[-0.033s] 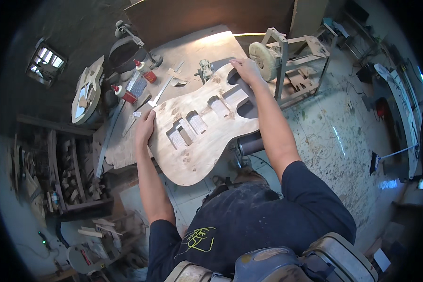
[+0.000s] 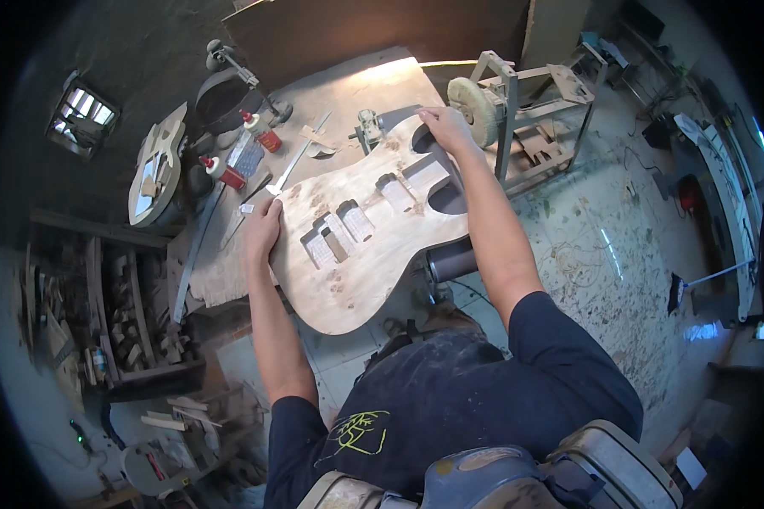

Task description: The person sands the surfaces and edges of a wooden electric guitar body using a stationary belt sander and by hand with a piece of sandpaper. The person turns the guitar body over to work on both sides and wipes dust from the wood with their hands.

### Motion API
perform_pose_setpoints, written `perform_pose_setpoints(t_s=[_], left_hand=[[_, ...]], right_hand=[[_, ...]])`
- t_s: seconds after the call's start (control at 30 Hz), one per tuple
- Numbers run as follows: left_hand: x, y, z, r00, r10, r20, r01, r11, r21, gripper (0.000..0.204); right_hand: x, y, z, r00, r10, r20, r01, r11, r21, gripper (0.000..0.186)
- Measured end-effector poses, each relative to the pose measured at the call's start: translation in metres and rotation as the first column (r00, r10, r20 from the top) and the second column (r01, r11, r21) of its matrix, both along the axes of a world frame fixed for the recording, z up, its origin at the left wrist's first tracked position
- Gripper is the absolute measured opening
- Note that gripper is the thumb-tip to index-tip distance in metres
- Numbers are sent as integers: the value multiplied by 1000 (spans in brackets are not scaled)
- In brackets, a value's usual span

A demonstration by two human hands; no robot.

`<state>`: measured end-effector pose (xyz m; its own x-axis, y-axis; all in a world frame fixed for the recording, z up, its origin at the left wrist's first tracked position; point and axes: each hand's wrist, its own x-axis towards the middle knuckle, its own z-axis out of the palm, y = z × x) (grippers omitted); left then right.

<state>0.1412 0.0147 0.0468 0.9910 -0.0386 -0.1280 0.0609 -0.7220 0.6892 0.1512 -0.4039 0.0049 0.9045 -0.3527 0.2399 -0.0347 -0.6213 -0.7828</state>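
Observation:
Between my hands is an unfinished guitar body (image 2: 314, 297) of pale bare wood with knots, tilted in front of me. Several pockets are cut into its top, and two rounded cutaways lie on its far right side. My left hand (image 2: 264, 227) grips its left edge, thumb on the upper face and the other fingers mostly hidden behind. At the upper right, my right hand (image 2: 447, 129) closes round the horn beside the cutaway. Just beyond the body, a small metal machine part (image 2: 368, 127) stands on the wooden workbench (image 2: 348, 81).
Two red-and-white glue bottles (image 2: 262, 131), a caliper-like metal tool (image 2: 301, 153) and a lamp (image 2: 244, 72) occupy the bench. A buffing wheel (image 2: 473, 112) on a wooden frame stands right. Another guitar body (image 2: 158, 165) hangs left, above a rack of wood offcuts (image 2: 127, 314). Shavings litter the floor.

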Motion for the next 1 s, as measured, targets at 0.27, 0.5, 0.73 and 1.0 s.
perform_pose_setpoints(t_s=[0.27, 0.5, 0.73, 1.0], left_hand=[[30, -128, -21, 962, -143, 233, 73, 956, 285, 52], [43, -217, -21, 947, -265, 183, 188, 916, 354, 59], [47, -283, -29, 895, -375, 242, 284, 897, 340, 66], [31, -309, -25, 885, -384, 265, 297, 902, 315, 64]], right_hand=[[-2, -130, -44, 997, 16, 81, -29, 986, 162, 50], [-49, -200, -4, 972, -81, -219, 206, 740, 640, 85], [-92, -244, 22, 984, -142, -108, 168, 540, 825, 92], [-92, -285, 17, 969, -123, -215, 241, 666, 706, 88]])
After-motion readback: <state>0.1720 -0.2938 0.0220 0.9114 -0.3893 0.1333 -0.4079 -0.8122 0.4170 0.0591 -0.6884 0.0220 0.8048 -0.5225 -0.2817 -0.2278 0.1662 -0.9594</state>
